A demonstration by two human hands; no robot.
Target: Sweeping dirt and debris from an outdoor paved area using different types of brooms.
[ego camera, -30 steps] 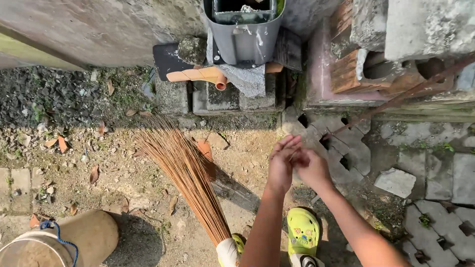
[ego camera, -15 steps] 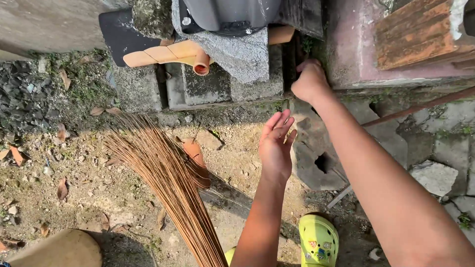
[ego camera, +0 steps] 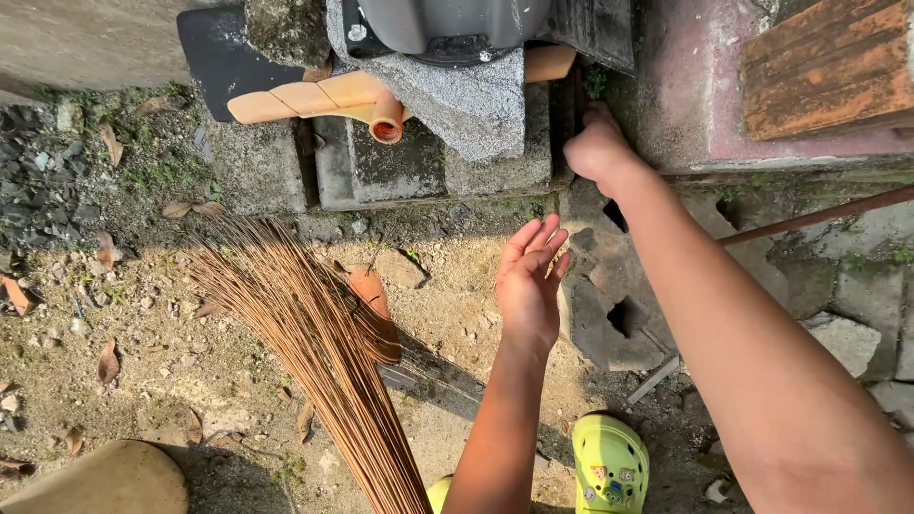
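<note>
Two bare forearms, no sleeves, watch, bracelets or rings visible. Left hand and right hand both ungloved. On one foot, a lime-green rubber clog with round vent holes and small colourful charms. Edge of a second matching clog just visible.

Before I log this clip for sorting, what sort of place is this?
Likely an outdoor yard beside a wall: bare dirt ground with dry leaves, a stick broom, and mossy concrete blocks. The right hand reaches into a gap there; the left hand hangs open.
</note>
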